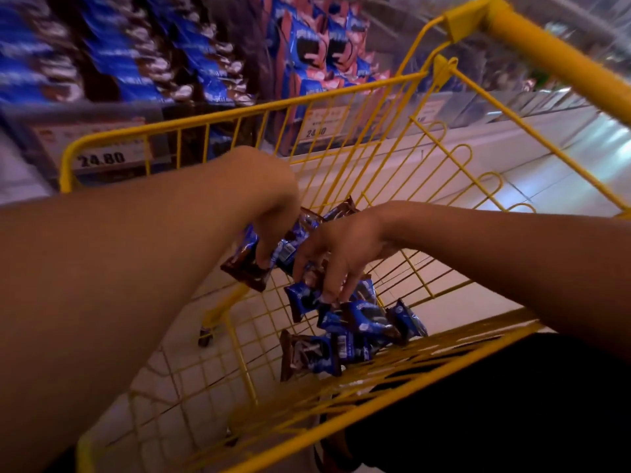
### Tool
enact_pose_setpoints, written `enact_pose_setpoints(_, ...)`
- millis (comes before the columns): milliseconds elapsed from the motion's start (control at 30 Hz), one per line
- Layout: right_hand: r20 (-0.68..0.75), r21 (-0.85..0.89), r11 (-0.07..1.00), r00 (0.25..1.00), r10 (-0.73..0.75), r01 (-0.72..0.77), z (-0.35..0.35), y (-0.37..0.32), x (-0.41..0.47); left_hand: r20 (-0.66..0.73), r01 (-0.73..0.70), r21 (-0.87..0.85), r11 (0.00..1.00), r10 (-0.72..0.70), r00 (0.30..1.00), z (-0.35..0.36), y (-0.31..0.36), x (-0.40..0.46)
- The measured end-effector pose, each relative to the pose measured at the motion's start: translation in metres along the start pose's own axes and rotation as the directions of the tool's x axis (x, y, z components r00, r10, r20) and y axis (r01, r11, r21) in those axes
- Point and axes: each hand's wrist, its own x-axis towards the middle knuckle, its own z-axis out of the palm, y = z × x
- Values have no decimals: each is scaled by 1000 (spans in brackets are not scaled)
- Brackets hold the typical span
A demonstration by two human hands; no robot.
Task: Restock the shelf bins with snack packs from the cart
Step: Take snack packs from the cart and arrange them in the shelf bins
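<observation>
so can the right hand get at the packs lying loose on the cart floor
Probably yes. The right hand is already down inside the yellow cart, its fingers on packs just above the loose pile; nothing lies between, and the left hand sits off to the side.

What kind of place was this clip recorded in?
Most likely a supermarket or grocery aisle. A yellow wire cart holds loose snack packs, shelves behind it are packed with blue packaged goods, and a price tag reading 24.80 sits on the shelf edge.

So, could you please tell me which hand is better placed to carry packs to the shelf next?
Probably the left hand: it grips several snack packs already, while the right hand only fingers loose ones.
</observation>
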Motion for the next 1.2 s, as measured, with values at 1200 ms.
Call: enact_pose_setpoints(1200,-537,-566,747,531,-655,349,18,-83,-106,-587,-567,-808,160,-131,799,60,-99,-166)
